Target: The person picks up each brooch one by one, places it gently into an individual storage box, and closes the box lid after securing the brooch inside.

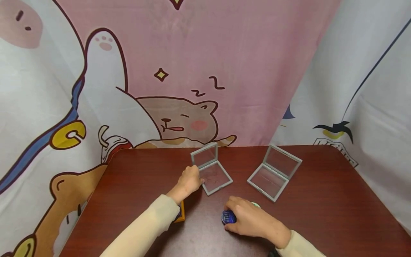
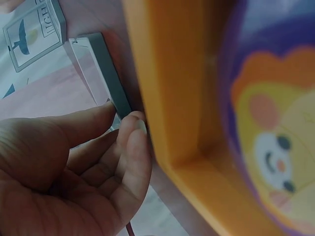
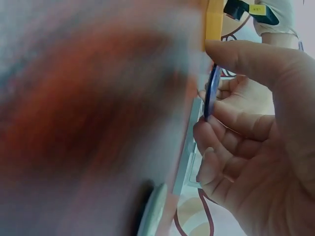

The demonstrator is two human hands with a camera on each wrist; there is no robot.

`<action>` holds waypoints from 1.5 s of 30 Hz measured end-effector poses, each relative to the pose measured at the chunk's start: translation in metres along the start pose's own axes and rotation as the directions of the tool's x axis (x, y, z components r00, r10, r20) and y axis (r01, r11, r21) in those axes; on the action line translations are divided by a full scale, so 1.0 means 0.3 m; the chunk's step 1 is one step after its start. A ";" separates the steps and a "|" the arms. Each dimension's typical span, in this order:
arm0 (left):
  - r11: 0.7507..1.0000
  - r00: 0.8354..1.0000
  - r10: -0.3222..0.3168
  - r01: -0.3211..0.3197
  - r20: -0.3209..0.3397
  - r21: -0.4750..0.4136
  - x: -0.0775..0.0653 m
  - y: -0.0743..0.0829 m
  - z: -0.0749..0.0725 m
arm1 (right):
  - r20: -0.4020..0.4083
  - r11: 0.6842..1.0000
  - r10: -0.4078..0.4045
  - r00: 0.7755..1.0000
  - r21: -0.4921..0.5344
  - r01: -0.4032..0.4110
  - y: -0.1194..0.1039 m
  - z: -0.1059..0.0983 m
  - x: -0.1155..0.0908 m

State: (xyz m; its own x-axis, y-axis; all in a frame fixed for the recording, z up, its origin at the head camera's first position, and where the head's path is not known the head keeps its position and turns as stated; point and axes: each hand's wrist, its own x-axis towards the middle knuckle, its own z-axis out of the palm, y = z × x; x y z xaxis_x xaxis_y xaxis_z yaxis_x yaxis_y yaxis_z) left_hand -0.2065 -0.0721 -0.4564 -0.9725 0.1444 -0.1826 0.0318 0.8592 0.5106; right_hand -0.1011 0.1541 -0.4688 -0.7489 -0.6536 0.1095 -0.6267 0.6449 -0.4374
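My left hand (image 1: 189, 180) pinches the near left edge of a clear, grey-framed hinged case (image 1: 210, 193), whose lid stands raised. In the left wrist view, the thumb and fingertips meet at the case's grey edge (image 2: 109, 73). A thin, round blue disc (image 1: 228, 217) is held between the thumb and fingers of my right hand (image 1: 252, 217); the right wrist view shows this blue disc (image 3: 212, 93) edge-on. Partly behind that hand, a pale green disc (image 1: 255, 205) lies on the table.
A second clear hinged case (image 1: 268, 197) stands with its lid raised at the right. Below the left forearm sits an orange tray (image 1: 182, 214), partly covered by the sleeve; inside is a purple-rimmed disc (image 2: 270, 128) with a cartoon face. A printed curtain (image 1: 250, 71) hangs behind the table (image 1: 321, 200).
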 end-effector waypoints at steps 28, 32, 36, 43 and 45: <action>0.999 0.999 0.026 -0.027 0.023 0.022 -0.047 -0.028 -0.019 | -0.304 0.996 -0.083 0.949 -0.066 0.066 0.018 -0.098 0.071; 0.999 0.999 0.038 -0.039 0.024 0.031 -0.055 -0.031 -0.020 | -0.322 0.994 -0.097 0.942 -0.075 0.077 0.015 -0.118 0.094; 0.998 0.998 0.052 -0.053 0.026 0.042 -0.064 -0.032 -0.021 | -0.348 0.992 -0.117 0.930 -0.094 0.090 0.009 -0.137 0.116; 0.996 0.998 0.065 -0.066 0.028 0.055 -0.082 -0.032 -0.029 | -0.367 0.992 -0.117 0.923 -0.088 0.090 -0.004 -0.152 0.150; 0.996 0.997 0.068 -0.069 0.029 0.059 -0.088 -0.032 -0.031 | -0.366 0.993 -0.111 0.924 -0.087 0.084 -0.007 -0.154 0.158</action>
State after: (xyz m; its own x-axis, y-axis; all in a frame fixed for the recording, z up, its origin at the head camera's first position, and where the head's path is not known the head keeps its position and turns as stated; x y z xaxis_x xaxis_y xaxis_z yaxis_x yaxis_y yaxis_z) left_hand -0.1833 -0.0887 -0.4487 -0.9611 0.2165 -0.1716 0.1127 0.8744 0.4719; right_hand -0.1452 0.1400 -0.4215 -0.7015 -0.5303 0.4760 -0.7040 0.6195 -0.3473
